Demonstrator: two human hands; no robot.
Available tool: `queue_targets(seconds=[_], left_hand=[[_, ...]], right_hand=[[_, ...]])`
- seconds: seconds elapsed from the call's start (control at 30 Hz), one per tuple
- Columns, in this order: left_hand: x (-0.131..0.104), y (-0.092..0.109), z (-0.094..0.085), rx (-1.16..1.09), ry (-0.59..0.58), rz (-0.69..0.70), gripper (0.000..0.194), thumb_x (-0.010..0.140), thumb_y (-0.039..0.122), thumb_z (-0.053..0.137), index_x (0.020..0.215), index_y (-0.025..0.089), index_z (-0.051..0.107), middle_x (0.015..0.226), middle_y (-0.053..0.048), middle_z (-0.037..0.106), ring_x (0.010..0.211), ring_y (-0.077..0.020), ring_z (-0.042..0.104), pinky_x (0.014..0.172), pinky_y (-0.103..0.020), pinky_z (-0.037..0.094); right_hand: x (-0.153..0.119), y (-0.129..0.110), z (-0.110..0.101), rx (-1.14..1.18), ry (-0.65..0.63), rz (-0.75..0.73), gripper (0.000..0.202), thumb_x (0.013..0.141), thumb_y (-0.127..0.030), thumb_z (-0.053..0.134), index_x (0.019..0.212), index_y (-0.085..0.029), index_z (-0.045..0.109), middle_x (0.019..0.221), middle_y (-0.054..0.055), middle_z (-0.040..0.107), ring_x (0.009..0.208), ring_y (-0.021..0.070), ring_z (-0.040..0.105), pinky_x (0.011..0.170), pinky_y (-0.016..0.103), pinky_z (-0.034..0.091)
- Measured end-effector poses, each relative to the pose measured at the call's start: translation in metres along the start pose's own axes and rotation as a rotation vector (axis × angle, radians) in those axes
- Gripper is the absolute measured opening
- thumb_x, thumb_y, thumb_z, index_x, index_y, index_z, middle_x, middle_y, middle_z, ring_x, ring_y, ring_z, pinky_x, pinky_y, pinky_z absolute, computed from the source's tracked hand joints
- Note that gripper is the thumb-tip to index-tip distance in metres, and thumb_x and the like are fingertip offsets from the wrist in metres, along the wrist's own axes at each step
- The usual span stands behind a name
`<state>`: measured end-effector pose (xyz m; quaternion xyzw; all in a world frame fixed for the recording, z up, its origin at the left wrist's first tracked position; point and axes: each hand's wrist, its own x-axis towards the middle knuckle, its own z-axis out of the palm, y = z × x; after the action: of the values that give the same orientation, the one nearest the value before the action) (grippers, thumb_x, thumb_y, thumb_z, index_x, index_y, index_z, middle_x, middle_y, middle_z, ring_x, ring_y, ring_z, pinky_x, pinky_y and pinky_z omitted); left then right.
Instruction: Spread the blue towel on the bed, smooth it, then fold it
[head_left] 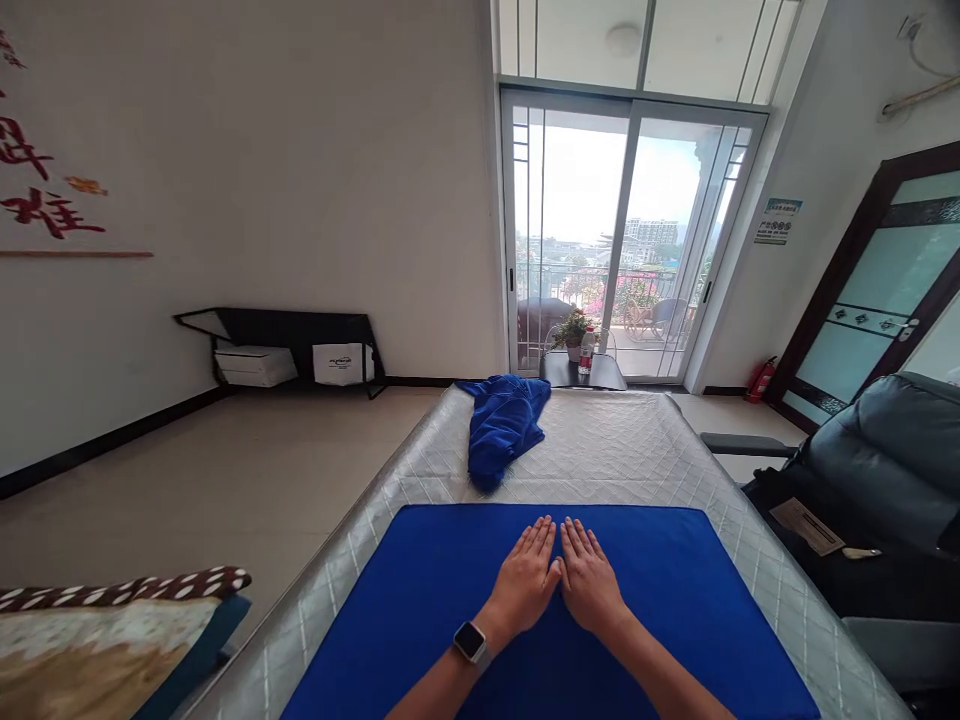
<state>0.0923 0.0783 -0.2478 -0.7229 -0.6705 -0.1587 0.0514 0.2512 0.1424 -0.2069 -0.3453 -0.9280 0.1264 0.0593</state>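
Observation:
A blue cloth (420, 600) is spread flat over the near part of a silver quilted mattress (600, 440). On its middle lie both of my hands, side by side and palms down, fingers stretched out and pointing away from me. My left hand (529, 575) touches the cloth, with a watch on that wrist. Close beside it, my right hand (589, 575) rests on the same cloth, the thumbs meeting or nearly so. Neither hand holds anything. Beyond the spread cloth, a crumpled blue cloth (504, 425) lies on the mattress toward its far left edge.
At the mattress's far end, a small black table (604, 375) bears a bottle (586, 352) and a potted plant (574, 330). A dark armchair (877, 470) stands on the right. Patterned bedding (112, 640) sits at lower left, and a black shelf (296, 325) by the wall.

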Motion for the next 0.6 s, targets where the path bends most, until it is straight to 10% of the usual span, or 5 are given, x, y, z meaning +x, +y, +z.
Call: queue_targets(seconds=[0.6], left_hand=[[-0.009, 0.002, -0.004, -0.028, -0.073, -0.033, 0.06, 0.104, 0.044, 0.03, 0.157, 0.014, 0.026, 0.159, -0.015, 0.038, 0.149, -0.0247, 0.033, 0.121, -0.046, 0.036]], right_hand=[[-0.009, 0.013, 0.0, 0.043, -0.068, 0.106, 0.066, 0.104, -0.047, 0.015, 0.158, -0.009, 0.02, 0.165, 0.01, 0.016, 0.153, 0.0225, 0.011, 0.125, 0.044, 0.012]])
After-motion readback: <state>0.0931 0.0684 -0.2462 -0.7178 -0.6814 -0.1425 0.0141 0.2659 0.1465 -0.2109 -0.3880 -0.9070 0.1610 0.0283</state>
